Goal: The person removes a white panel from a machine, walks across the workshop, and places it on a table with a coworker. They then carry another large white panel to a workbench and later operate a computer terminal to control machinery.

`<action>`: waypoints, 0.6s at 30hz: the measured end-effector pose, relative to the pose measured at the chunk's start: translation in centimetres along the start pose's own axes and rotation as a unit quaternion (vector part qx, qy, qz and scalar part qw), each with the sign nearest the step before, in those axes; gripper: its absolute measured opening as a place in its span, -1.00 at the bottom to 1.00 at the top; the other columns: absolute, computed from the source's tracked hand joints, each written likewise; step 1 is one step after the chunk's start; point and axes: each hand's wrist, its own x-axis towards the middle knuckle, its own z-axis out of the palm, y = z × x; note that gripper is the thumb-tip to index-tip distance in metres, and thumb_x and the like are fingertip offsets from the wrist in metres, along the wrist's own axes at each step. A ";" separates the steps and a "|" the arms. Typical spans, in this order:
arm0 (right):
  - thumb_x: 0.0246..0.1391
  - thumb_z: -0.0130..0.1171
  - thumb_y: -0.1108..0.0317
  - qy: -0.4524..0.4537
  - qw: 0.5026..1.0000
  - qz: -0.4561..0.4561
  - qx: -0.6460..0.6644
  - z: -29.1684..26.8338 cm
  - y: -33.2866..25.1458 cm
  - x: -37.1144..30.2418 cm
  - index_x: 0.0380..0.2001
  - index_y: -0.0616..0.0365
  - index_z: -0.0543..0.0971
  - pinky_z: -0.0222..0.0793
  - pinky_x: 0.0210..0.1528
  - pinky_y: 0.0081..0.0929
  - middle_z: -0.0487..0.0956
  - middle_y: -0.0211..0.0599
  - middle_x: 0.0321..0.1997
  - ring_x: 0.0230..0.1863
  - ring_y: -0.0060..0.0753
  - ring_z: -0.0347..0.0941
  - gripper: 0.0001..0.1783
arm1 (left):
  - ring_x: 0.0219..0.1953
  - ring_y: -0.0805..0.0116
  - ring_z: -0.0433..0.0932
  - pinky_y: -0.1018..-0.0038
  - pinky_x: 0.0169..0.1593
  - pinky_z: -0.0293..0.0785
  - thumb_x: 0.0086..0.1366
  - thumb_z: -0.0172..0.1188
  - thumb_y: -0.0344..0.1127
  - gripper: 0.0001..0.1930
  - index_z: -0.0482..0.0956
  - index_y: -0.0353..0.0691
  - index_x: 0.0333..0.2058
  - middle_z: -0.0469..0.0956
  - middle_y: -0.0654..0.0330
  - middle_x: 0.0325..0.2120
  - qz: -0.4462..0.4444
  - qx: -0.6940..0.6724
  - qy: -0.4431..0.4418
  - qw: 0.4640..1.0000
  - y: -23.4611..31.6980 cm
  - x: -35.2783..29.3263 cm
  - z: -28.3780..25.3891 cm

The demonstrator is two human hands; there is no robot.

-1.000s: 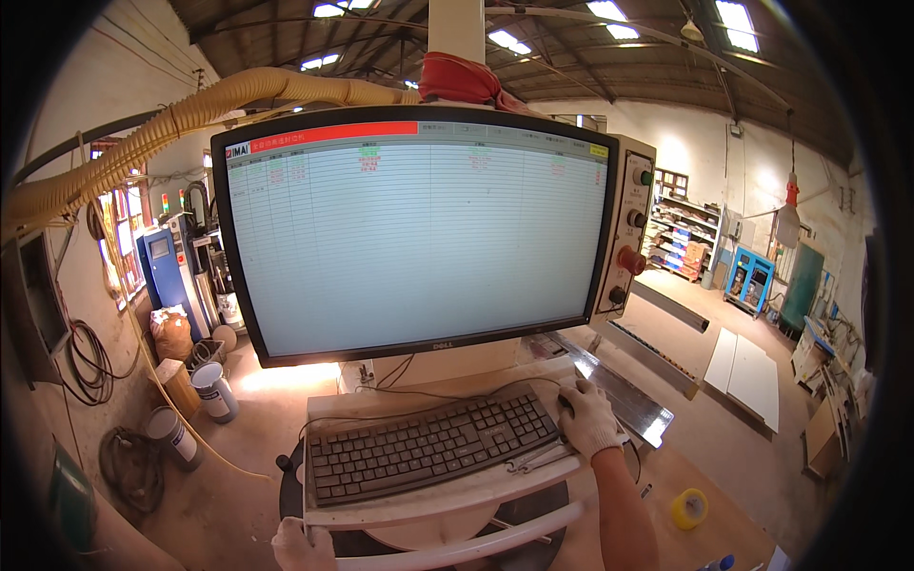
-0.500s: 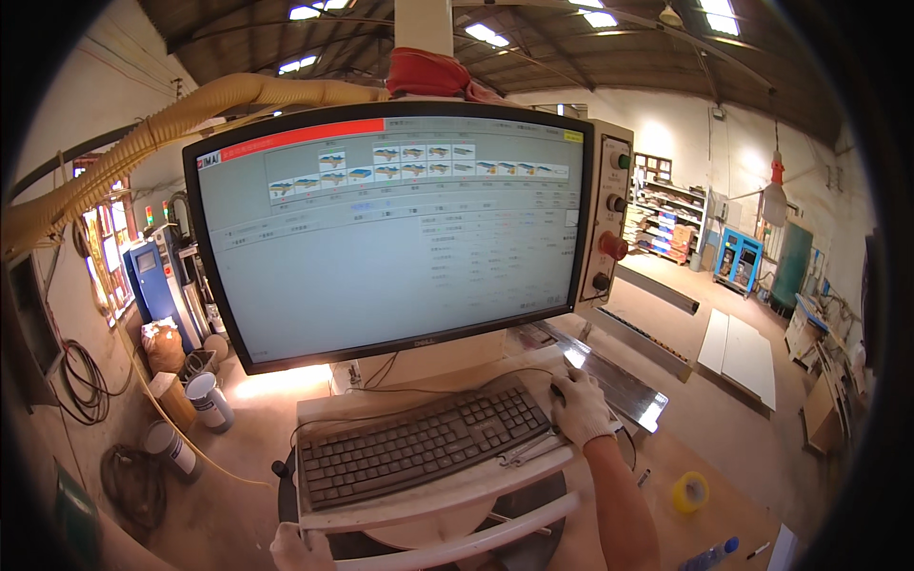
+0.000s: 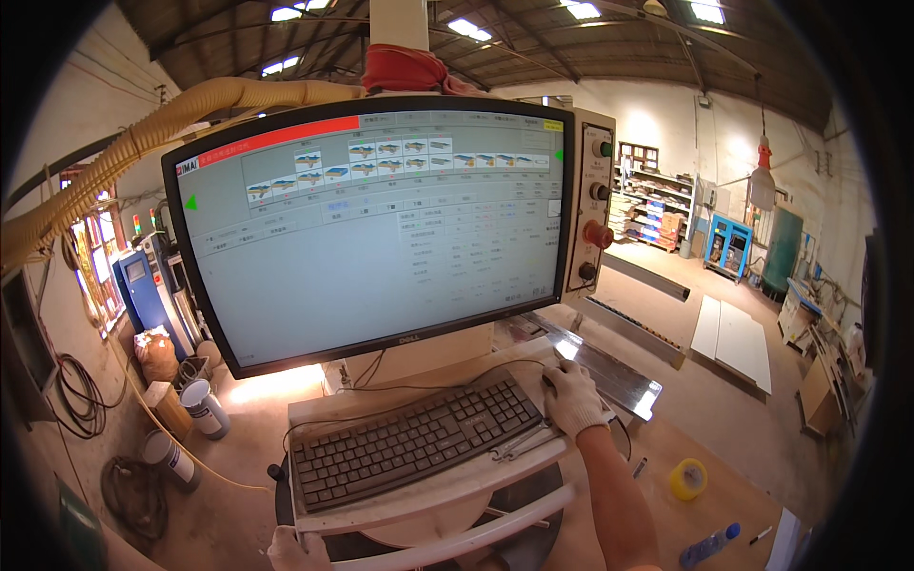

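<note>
A black computer mouse (image 3: 549, 381) is mostly covered by my right hand (image 3: 574, 400), which wears a pale work glove and curls over it. This mouse sits at the right end of a white keyboard tray (image 3: 381, 517), beside a dusty black keyboard (image 3: 419, 438). At the tray's lower left corner, my gloved left hand (image 3: 298, 550) is closed on the tray edge, partly cut off by the picture's lower rim. Above the keyboard stands a large monitor (image 3: 371, 247) showing rows of small icons, a red bar and green arrows at both sides.
Wrenches (image 3: 522, 445) lie below the keyboard's right end. A control panel (image 3: 592, 205) with knobs and a red button flanks the monitor. Yellow tape (image 3: 688, 479) and a plastic bottle (image 3: 710, 546) lie at lower right. Buckets (image 3: 204, 409) stand left; white boards (image 3: 731, 343) lie right.
Green arrows have appeared at the monitor's left and right sides. The whole view has shifted slightly, so things sit further left. My right hand stays on the mouse, my left at the tray corner.
</note>
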 end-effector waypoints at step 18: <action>0.37 0.25 0.21 -0.023 0.999 0.025 -0.008 -0.3 -0.3 0.1 0.20 -0.11 0.75 0.44 0.48 0.07 0.51 -0.01 0.51 0.45 0.24 0.46 -0.62 | -0.41 -0.30 0.64 -0.08 -0.28 0.51 0.40 0.28 -0.31 -0.80 0.58 -0.34 -0.31 0.60 -0.23 -0.47 -0.080 -0.166 -0.003 0.983 -0.1 0.2 0.5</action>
